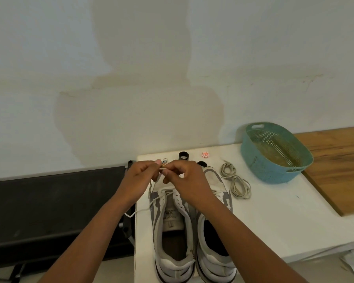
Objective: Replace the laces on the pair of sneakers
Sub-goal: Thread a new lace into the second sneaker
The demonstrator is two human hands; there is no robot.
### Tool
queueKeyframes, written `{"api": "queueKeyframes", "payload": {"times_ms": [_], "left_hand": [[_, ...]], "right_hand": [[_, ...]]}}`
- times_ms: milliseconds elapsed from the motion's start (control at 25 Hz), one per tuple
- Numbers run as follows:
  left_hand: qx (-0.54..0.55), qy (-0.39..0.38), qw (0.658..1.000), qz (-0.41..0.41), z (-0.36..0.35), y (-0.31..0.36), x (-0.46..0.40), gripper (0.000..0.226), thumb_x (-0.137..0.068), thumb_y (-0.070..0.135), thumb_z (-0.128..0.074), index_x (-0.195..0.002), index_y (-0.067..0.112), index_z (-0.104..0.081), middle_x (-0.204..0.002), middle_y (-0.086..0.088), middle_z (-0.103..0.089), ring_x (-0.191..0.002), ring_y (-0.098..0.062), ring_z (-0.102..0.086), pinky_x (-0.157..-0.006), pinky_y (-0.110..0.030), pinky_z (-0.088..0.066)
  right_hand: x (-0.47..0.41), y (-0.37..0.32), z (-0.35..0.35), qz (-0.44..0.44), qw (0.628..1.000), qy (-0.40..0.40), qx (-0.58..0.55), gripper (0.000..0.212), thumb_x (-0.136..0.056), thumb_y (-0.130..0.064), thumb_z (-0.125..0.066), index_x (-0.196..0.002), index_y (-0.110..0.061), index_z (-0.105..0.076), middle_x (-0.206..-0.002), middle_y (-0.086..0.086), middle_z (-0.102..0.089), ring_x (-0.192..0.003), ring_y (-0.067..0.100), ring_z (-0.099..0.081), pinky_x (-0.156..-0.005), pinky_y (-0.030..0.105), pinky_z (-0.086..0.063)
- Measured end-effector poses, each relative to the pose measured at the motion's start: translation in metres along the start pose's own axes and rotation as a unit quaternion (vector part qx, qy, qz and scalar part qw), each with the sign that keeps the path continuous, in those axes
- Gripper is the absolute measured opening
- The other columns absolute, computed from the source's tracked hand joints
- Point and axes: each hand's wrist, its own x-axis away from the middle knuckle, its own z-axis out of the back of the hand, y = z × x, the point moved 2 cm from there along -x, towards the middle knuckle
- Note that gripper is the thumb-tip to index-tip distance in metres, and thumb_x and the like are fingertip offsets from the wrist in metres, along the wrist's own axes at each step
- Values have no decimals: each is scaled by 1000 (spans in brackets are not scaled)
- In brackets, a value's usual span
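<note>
White worktop (274, 211) is carrying two sneakers (172, 225) heel-near, toe-far; left hand (139, 178) and right hand (184, 178) are pinching one lace (151, 204) end above the left shoe's toe, the lace trailing down to its eyelets.

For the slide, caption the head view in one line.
Both hands, left hand and right hand, pinch a white lace above the left sneaker; coiled laces lie beside the pair.
</note>
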Motion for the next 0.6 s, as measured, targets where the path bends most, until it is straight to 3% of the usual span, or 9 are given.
{"api": "queueKeyframes", "payload": {"times_ms": [160,240,320,440,600], "left_hand": [[47,64,996,38,17,-12,-8,55,-107,40,-46,-54,24,-46,-66,-5,-54,-69,-21,-47,-76,-37,-40],[44,62,996,40,18,-16,-9,56,-108,39,-45,-53,26,-46,-65,-3,-54,-71,-20,-50,-79,-38,-42],[11,23,999,19,8,-13,-7,56,-108,39,-45,-53,25,-48,-63,-2,-54,-68,-21,-49,-77,-37,-40],[-19,-22,1000,-5,-4,-8,-3,55,-108,40,-45,-57,20,-49,-62,-1,-54,-64,-17,-47,-75,-34,-41],[23,7,1000,20,12,-12,-8,57,-107,43,-47,-53,25,-47,-61,0,-52,-66,-21,-48,-79,-40,-44]], "right_hand": [[-2,21,16,-114,988,81,59,14,-97,-25,-65,-92,-28,-78,-80,-15,-75,-70,0,-65,-75,30,-51],[0,26,18,-102,984,88,120,19,-93,-29,-68,-110,-36,-74,-99,-20,-72,-92,3,-63,-86,33,-51],[0,23,10,-42,988,30,144,34,-90,-34,-72,-123,-41,-68,-111,-19,-70,-108,8,-60,-94,36,-48],[0,15,-3,25,987,-10,161,16,-91,-36,-69,-104,-33,-79,-98,-16,-77,-93,4,-68,-89,37,-54],[-1,18,10,-6,989,59,133,9,-92,-28,-72,-96,-31,-79,-97,-20,-75,-94,-1,-65,-88,28,-53]]}}
